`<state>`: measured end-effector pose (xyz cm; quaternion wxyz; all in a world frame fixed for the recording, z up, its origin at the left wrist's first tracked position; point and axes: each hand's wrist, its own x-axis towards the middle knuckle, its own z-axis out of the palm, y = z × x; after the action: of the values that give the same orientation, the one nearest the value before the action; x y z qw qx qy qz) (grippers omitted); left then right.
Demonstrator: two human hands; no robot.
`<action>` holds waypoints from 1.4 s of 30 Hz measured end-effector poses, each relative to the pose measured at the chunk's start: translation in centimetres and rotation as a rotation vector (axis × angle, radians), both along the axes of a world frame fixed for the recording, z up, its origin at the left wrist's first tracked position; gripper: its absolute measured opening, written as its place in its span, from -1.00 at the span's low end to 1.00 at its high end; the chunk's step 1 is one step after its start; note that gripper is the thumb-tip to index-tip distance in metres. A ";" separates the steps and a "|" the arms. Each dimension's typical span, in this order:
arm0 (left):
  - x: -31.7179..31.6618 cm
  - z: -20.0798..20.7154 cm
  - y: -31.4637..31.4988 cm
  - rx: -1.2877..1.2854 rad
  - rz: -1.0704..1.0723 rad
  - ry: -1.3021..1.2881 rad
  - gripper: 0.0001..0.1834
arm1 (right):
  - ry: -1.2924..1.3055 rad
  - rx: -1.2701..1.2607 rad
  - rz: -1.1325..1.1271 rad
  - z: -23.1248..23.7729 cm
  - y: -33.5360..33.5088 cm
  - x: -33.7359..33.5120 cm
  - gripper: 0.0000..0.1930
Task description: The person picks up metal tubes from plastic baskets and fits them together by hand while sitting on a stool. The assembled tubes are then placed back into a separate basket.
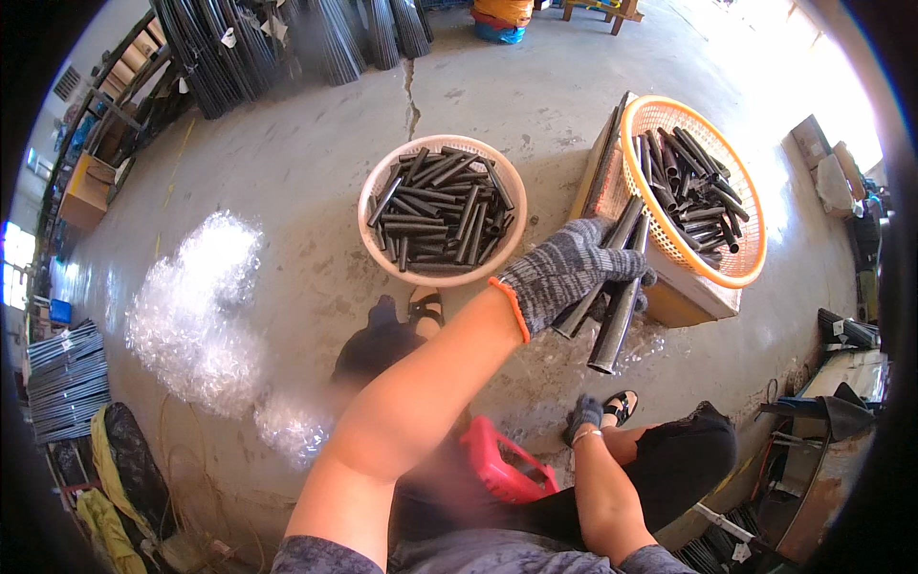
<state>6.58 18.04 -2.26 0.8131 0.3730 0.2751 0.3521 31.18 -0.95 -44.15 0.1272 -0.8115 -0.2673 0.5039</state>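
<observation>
Tubes (616, 330), at least two of them and dark, were clasped side by side in the gloved left hand (571, 268), its fingers curled firmly round them. They slanted in front of the orange basket, their lower ends hanging free; whether the upper ends touched its wall could not be told. The right hand (585, 413), also gloved, hung low beside a sandal (622, 408); how far its fingers were closed could not be told.

Close by, the orange basket (759, 234) sat on a box (693, 304), covering much of its top, with a loose jumble of tubes inside. Left of it, on the floor (316, 182), the pink basin (449, 278) was heaped with similar tubes lying every which way. The left forearm (430, 383) cut across the view, hiding part of the floor and a leg. A red stool (497, 457) showed below it. Farther left spread a heap of clear plastic (196, 316); beyond, bundles of rods (344, 43) stood upright at the back.
</observation>
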 end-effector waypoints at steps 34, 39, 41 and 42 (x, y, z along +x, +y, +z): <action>3.4 -2.2 -0.2 0.153 -0.047 0.047 -0.60 | 1.034 1.126 -0.337 34.5 14.9 -7.1 -0.53; 3.1 0.4 -0.7 0.115 -0.045 0.081 -0.68 | 0.533 1.029 0.222 30.9 16.0 -2.3 -0.41; 3.3 -1.2 -0.6 0.110 -0.075 0.102 -0.67 | 0.823 0.900 0.009 29.0 15.3 -2.8 -0.40; 3.3 -1.5 -0.6 0.108 -0.089 0.112 -0.66 | 1.116 0.765 -0.215 28.1 14.6 -3.2 -0.40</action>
<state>9.93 17.44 -3.71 0.7899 0.4474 0.2839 0.3085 28.02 13.63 -16.02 0.5729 -0.3504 -0.2387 0.7015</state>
